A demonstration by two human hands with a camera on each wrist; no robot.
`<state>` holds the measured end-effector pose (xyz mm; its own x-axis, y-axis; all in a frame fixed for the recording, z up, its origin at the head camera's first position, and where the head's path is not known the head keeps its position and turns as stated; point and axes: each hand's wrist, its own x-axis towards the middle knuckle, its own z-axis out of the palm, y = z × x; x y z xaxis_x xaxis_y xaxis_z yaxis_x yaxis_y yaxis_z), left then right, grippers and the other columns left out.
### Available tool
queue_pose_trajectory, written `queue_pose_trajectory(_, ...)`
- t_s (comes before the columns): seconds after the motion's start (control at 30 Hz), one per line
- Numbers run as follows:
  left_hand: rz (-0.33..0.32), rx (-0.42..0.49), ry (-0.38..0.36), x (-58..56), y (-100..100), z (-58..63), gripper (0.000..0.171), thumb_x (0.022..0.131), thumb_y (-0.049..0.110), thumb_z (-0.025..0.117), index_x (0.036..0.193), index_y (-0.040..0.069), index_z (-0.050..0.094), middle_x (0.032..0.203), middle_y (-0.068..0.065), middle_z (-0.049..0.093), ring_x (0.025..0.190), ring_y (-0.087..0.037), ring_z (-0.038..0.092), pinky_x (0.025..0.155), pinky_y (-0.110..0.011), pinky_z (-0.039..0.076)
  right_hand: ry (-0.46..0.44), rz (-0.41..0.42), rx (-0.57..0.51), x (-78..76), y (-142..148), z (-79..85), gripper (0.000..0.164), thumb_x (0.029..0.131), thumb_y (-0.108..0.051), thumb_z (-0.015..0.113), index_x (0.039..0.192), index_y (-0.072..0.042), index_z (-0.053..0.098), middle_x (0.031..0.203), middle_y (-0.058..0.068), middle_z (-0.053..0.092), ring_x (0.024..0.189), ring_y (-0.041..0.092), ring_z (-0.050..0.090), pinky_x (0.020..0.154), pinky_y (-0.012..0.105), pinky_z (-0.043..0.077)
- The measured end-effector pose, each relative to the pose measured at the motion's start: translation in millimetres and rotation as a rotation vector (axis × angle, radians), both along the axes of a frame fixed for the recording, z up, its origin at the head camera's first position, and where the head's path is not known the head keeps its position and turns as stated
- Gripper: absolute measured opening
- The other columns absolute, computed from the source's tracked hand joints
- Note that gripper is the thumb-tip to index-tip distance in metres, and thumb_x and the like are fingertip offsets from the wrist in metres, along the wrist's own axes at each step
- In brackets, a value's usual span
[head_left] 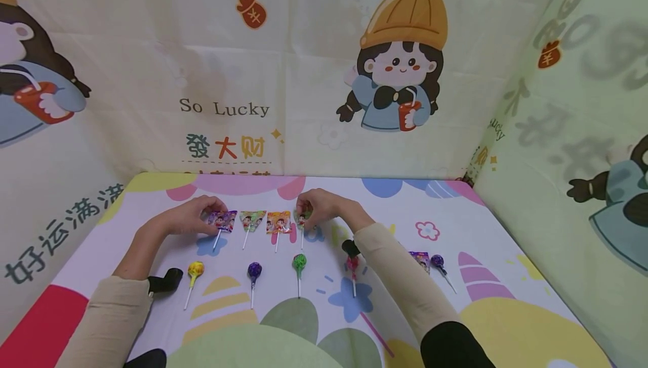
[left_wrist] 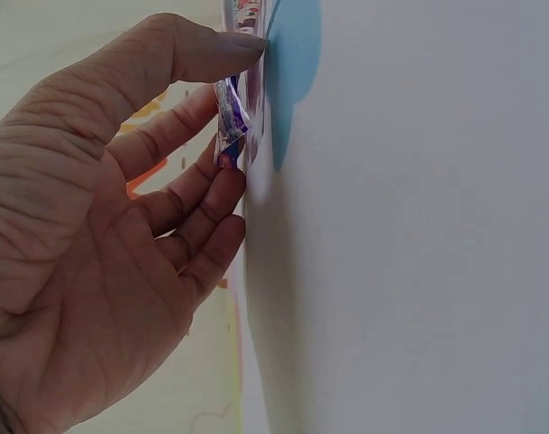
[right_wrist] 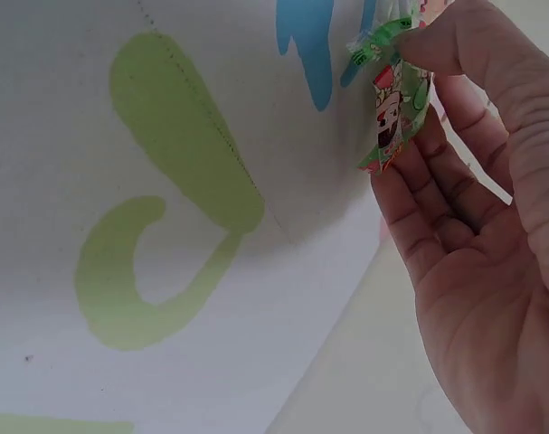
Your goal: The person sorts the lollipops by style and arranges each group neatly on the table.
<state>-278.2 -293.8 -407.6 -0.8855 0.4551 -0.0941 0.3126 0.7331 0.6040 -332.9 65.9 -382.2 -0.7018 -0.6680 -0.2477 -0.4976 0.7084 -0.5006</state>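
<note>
Left fingers [left_wrist: 176,128] pinching purple-wrapped lollipop [head_left: 227,220]; right fingers [right_wrist: 402,215] pinching green-wrapped lollipop [right_wrist: 408,98]; step apparently aligning; next, presumably gentle release.

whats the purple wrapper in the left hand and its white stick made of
Purple wrapper: likely thin plastic film, glossy, perhaps metallised; its creased edge shows bright silvery highlights up close. White stick: probably plastic or rolled paper, going by its straight, thin shape; too small to judge the finish.
</note>
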Motion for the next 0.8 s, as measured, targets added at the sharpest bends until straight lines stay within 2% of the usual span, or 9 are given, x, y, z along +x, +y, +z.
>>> queue_pose_trajectory(0.13,-0.003,0.004,0.002,0.6,0,-0.7,0.048,0.085,0.019,0.081,0.125,0.004,0.06,0.124,-0.016,0.058,0.118,-0.036,0.051,0.107,-0.063,0.04,-0.003,-0.003,-0.009,1.7,-1,-0.4,0.026,0.084,-0.011,0.083,0.102,-0.012,0.065,0.096,0.0,0.06,0.093,0.017,0.053,0.082,0.028,0.047)
queue_pose_trajectory(0.43,0.011,0.0,-0.024,0.1,0,-3.4,0.049,0.085,0.02,0.082,0.126,0.005,0.059,0.125,-0.017,0.058,0.118,-0.036,0.05,0.108,-0.064,0.04,0.065,0.018,-0.005,9.8,1,0.2,0.024,0.087,-0.012,0.082,0.106,-0.01,0.067,0.104,0.0,0.063,0.099,0.017,0.054,0.092,0.028,0.048)
queue_pose_trajectory(0.8,0.002,-0.008,0.004,-0.8,-1,-1.9,0.049,0.085,0.021,0.082,0.126,0.005,0.06,0.126,-0.016,0.059,0.119,-0.036,0.051,0.108,-0.064,0.04,0.166,0.024,-0.083,26.7,17,7.5,0.025,0.09,-0.014,0.077,0.112,-0.009,0.067,0.115,0.005,0.065,0.114,0.025,0.059,0.102,0.038,0.049)
